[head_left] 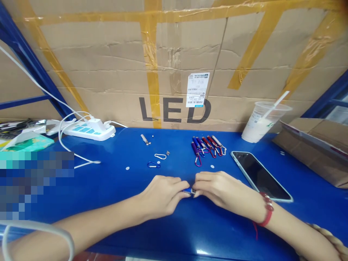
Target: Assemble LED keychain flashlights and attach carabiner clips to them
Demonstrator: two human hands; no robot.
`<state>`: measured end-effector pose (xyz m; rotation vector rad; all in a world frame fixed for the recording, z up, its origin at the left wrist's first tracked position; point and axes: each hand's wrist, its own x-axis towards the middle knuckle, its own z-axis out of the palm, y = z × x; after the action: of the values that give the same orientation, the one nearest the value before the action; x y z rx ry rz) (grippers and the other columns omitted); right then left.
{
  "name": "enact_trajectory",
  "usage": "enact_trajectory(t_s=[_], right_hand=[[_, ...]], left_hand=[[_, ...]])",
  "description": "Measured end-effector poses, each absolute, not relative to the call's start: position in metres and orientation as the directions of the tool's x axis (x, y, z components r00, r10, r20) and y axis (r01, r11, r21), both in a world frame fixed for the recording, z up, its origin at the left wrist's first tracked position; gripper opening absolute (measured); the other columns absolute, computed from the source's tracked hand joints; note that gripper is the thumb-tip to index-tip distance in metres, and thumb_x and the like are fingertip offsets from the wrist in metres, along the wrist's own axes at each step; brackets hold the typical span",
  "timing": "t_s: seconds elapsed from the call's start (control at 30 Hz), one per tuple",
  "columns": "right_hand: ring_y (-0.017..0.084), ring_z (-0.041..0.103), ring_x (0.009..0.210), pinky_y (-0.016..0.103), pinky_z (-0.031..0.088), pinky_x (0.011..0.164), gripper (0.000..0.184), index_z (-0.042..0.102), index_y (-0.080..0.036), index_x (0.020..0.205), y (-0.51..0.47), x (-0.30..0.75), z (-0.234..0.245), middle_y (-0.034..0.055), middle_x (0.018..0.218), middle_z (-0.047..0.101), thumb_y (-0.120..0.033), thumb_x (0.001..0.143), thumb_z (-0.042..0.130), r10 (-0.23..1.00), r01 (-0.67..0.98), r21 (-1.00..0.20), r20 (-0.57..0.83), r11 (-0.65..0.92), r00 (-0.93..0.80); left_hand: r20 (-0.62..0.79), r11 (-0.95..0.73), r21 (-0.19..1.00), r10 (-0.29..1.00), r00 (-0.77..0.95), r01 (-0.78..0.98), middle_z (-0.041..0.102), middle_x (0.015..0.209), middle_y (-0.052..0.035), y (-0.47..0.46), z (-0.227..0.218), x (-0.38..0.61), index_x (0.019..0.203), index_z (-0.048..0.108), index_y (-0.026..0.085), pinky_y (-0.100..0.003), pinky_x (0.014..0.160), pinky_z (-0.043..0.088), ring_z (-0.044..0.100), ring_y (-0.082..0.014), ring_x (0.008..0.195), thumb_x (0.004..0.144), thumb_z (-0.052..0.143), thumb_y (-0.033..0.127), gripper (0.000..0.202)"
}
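A small blue keychain flashlight (187, 190) bridges the gap between my hands, low over the blue table (130, 232). The fingers of my left hand (164, 194) are pinched on its blue end. My right hand (217, 186) grips the silvery end, thumb and fingers together; most of the flashlight is hidden. Beyond them lie a loose silver carabiner (160, 156), a blue carabiner (153, 165) and a short silver flashlight tube (144, 138) with tiny parts near it. Several finished-looking flashlights with carabiners (207, 145) lie side by side in purple, blue, red and silver.
A phone (262, 175) lies right of my right hand. Behind it stand a plastic cup with a straw (258, 123) and an open cardboard box (312, 152). A white power strip (88, 129) with cables is at the back left. A large carton (108, 72) walls the back.
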<state>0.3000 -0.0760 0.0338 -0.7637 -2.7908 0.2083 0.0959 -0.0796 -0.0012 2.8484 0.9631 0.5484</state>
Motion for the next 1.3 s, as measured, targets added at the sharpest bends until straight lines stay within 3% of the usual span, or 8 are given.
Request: enact_trajectory(t_s=[0.23, 0.47, 0.63, 0.93, 1.17, 1.3], right_hand=[[0.014, 0.051, 0.06, 0.025, 0.039, 0.054, 0.031, 0.055, -0.016, 0.069, -0.079, 0.296, 0.029, 0.0033, 0.067, 0.056, -0.015, 0.091, 0.033, 0.537, 0.512, -0.169, 0.197, 0.842, -0.82], [0.012, 0.053, 0.062, 0.022, 0.039, 0.058, 0.03, 0.052, -0.018, 0.068, -0.08, 0.293, 0.026, 0.0013, 0.069, 0.056, -0.019, 0.092, 0.034, 0.63, 0.576, -0.301, 0.124, 0.76, -0.767], [0.011, 0.051, 0.059, 0.022, 0.038, 0.057, 0.031, 0.049, -0.018, 0.069, -0.08, 0.29, 0.027, 0.0001, 0.069, 0.056, -0.023, 0.094, 0.031, 0.713, 0.621, -0.403, 0.132, 0.673, -0.688], [0.011, 0.056, 0.06, 0.022, 0.035, 0.059, 0.037, 0.054, -0.02, 0.07, -0.073, 0.288, 0.026, -0.0022, 0.066, 0.06, -0.035, 0.095, 0.03, 0.768, 0.645, -0.434, 0.219, 0.629, -0.601], [0.012, 0.057, 0.064, 0.023, 0.038, 0.059, 0.033, 0.057, -0.021, 0.076, -0.066, 0.289, 0.024, -0.0012, 0.073, 0.063, -0.041, 0.091, 0.036, 0.823, 0.687, -0.454, 0.296, 0.567, -0.484], [0.011, 0.056, 0.061, 0.023, 0.041, 0.059, 0.027, 0.062, -0.024, 0.095, -0.059, 0.294, 0.017, 0.0004, 0.088, 0.064, -0.043, 0.087, 0.045, 0.815, 0.698, -0.42, 0.318, 0.579, -0.485]], left_hand=[[0.288, -0.785, 0.226, 0.619, 0.731, 0.576, 0.058, 0.067, -0.0002, -0.079, 0.0, 0.096, 0.085, 0.055, 0.019, -0.02, 0.053, 0.036, 0.057, -0.0123, 0.061, 0.092, 0.03, 0.029, 0.028], [0.319, -0.775, 0.198, 0.63, 0.708, 0.6, 0.06, 0.067, -0.0009, -0.08, -0.003, 0.097, 0.086, 0.056, 0.018, -0.021, 0.052, 0.036, 0.058, -0.0131, 0.06, 0.092, 0.033, 0.029, 0.026], [0.303, -0.743, 0.262, 0.669, 0.678, 0.616, 0.064, 0.074, -0.0009, -0.079, 0.003, 0.097, 0.087, 0.053, 0.019, -0.021, 0.058, 0.04, 0.061, -0.0135, 0.067, 0.092, 0.033, 0.03, 0.024], [0.248, -0.612, 0.246, 0.789, 0.562, 0.751, 0.063, 0.076, -0.0021, -0.069, 0.013, 0.094, 0.089, 0.045, 0.019, -0.024, 0.059, 0.042, 0.062, -0.0174, 0.07, 0.094, 0.026, 0.034, 0.026], [0.251, -0.588, 0.315, 0.808, 0.532, 0.745, 0.061, 0.086, -0.0023, -0.063, 0.016, 0.093, 0.09, 0.044, 0.02, -0.027, 0.068, 0.044, 0.061, -0.0186, 0.08, 0.093, 0.028, 0.034, 0.022], [0.277, -0.574, 0.397, 0.819, 0.503, 0.716, 0.06, 0.094, -0.0024, -0.06, 0.017, 0.091, 0.094, 0.042, 0.021, -0.028, 0.075, 0.044, 0.06, -0.0175, 0.086, 0.093, 0.031, 0.034, 0.017]])
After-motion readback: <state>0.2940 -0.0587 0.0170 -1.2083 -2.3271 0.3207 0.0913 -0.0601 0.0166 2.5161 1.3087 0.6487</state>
